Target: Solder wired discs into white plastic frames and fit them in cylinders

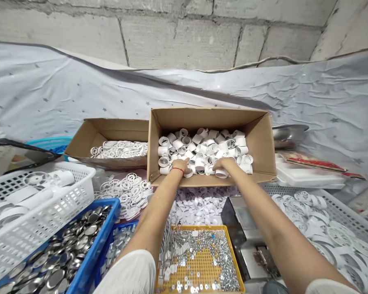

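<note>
Both of my hands reach into a large cardboard box (pixel 211 118) packed with short white plastic cylinders (pixel 202 147). My left hand (pixel 180 165), with a red string around its wrist, is down among the cylinders at the box's front edge, its fingertips hidden. My right hand (pixel 223 164) curls over a white cylinder (pixel 221 173) near the front. Its fingers appear closed on that piece. The two hands are close together, and the box's front wall passes beneath my forearms.
A smaller cardboard box (pixel 110 134) of white spoked discs stands to the left. Below lie a white basket (pixel 33 204), a blue crate (pixel 101 241) of metal discs, a yellow pegboard tray (pixel 199 261), and a white crate (pixel 334 216) of discs. A steel bowl (pixel 288 136) sits right.
</note>
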A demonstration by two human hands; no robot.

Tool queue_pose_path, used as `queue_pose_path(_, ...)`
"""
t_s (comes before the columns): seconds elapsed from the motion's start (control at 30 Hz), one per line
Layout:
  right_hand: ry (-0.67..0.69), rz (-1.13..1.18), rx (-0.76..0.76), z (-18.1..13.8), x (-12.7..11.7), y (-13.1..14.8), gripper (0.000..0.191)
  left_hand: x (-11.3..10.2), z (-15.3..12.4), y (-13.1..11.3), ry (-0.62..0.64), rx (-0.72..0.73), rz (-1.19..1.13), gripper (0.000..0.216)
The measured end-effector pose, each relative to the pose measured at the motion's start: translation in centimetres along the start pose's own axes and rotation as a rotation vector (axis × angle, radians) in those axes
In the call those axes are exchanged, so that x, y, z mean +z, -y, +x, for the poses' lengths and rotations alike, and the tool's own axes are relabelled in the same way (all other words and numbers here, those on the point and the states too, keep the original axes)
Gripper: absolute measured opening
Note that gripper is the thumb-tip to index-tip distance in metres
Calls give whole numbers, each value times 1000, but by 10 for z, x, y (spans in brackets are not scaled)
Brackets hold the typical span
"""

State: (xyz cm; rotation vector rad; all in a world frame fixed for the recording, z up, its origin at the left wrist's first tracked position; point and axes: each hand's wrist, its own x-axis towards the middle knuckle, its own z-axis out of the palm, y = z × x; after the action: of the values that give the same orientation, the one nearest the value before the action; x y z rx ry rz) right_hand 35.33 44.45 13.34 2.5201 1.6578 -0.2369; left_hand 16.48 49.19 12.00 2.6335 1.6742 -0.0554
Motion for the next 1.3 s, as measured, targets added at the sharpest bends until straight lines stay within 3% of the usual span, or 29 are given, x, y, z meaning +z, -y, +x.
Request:
queue_pose_path(0.17,-43,28,34,-8,4,8,34,8,-12,-6,-104,1,-15,35)
queue_pose_path(0.3,-236,85,20,-39,-6,8,34,-16,-29,-9,-239,-16,-30,40)
queue_pose_path(0.4,-369,143,-17,-79,-22,5,38,-41,-65,-19,-349,-17,-41,60)
queue_pose_path(0.5,-431,204,-87,-134,-21,1,46,-52,-127,-31,-451,-19,-76,80)
queue_pose_path(0.57,-397,244,-148,-175,-4,-2,46,-44,-175,-36,-409,9,-147,80)
queue_pose_path(0.7,-239,271,-206,-239,61,-2,35,0,-248,-42,49,110,-152,73)
queue_pose_path(0.77,-192,260,-187,-255,95,2,31,26,-264,-48,174,142,-114,65)
queue_pose_path(0.87,-161,252,-167,-263,131,9,26,52,-269,-62,263,194,-70,43)
queue_pose_path(0.97,-155,272,-177,-263,141,10,28,59,-263,-75,253,208,-52,39)
queue_pose_path(1.1,-190,344,-243,-277,133,-9,34,45,-267,-74,144,194,-86,68)
queue_pose_path(1.2,-229,409,-280,-311,137,-41,33,43,-306,-59,33,154,-125,75)
queue_pose_path(1.3,-225,513,-296,-364,168,-70,34,76,-372,-44,-49,153,-282,73)
